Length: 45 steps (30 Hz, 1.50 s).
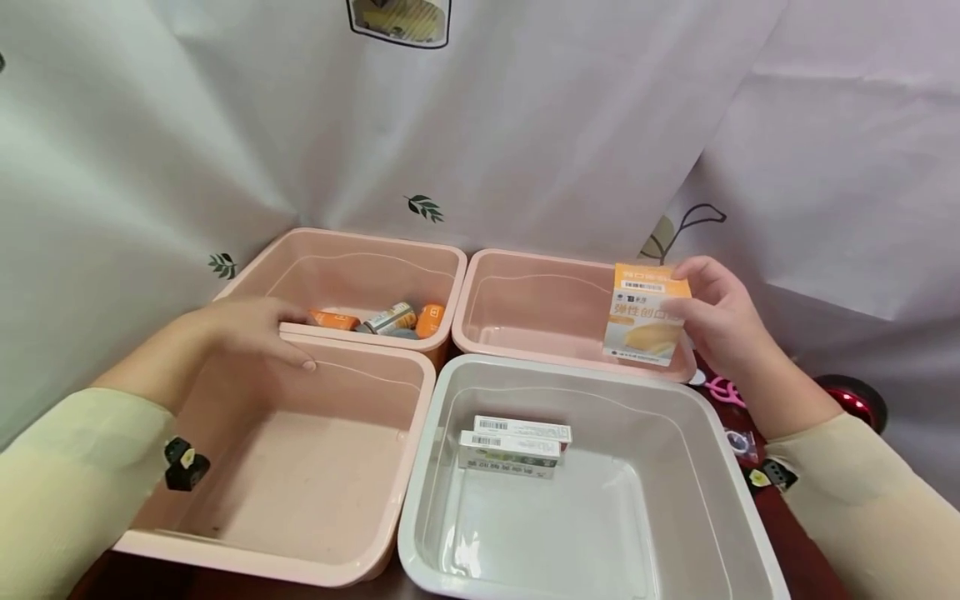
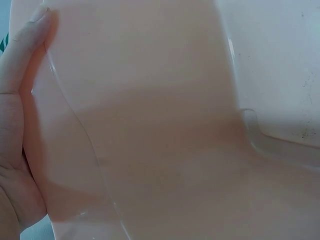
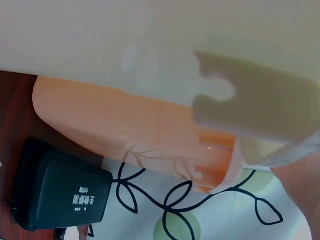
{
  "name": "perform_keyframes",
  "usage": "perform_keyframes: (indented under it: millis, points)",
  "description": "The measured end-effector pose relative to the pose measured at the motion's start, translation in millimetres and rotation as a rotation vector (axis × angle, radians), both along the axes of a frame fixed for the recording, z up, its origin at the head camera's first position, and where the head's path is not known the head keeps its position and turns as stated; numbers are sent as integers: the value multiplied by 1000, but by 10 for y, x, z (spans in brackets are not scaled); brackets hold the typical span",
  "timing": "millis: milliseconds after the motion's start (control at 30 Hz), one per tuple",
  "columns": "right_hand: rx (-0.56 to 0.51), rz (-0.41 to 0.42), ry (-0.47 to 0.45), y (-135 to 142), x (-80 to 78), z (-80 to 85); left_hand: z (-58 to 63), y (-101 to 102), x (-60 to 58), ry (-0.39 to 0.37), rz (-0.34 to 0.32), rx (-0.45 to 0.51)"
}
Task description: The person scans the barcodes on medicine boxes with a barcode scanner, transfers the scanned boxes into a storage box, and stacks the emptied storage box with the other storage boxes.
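My right hand [image 1: 723, 312] pinches an orange-and-white box of adhesive bandages [image 1: 637, 337] between thumb and fingers, upright over the right end of the back right pink bin [image 1: 532, 254]. My left hand [image 1: 251, 329] rests over the rims between the two left pink bins. Its thumb [image 2: 30, 50] lies relaxed along the inner wall of the front left pink bin [image 2: 150, 125]; its other fingers reach over the back left pink bin [image 1: 378, 242], next to an orange packet [image 1: 334, 320]. Two slim white medicine boxes [image 1: 508, 457] stand in the grey bin [image 1: 570, 533].
The back left bin also holds a silver-and-yellow cylinder [image 1: 390, 318] and an orange item [image 1: 430, 320]. Pink-handled scissors [image 1: 726, 392] and a dark round device with red lights [image 1: 855, 398] lie right of the bins. A dark green box [image 3: 70, 190] sits on the table.
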State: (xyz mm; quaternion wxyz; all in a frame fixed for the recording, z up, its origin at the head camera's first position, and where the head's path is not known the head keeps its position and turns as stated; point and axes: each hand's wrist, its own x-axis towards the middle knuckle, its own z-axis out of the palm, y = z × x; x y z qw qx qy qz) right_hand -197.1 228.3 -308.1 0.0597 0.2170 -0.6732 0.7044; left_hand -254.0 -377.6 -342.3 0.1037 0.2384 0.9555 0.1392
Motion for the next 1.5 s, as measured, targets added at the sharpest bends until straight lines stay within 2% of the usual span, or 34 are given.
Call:
perform_keyframes:
  millis: [233,433,567,800,967,1067,1200,1300,1500]
  points:
    - [62,-23,-7,21,-29,-96,-11,49,-15,-5,-2,7]
    - [91,19,9,22,-43,-161,-27,30,-11,5,-3,0]
    - [125,16,5,25,-30,-180,-34,14,2,13,-7,-1]
    - [54,8,11,38,-35,-181,-32,39,8,19,-11,-1]
    - [4,77,60,45,-5,-168,-26,50,12,11,-6,3]
    - [29,131,86,43,23,-155,-27,53,14,9,0,3]
    - [75,166,92,40,57,-79,-33,52,6,12,1,-2]
    - [67,191,108,38,77,33,-36,41,2,4,5,1]
    - [-88,268,130,-43,98,290,-24,7,-2,13,4,-18]
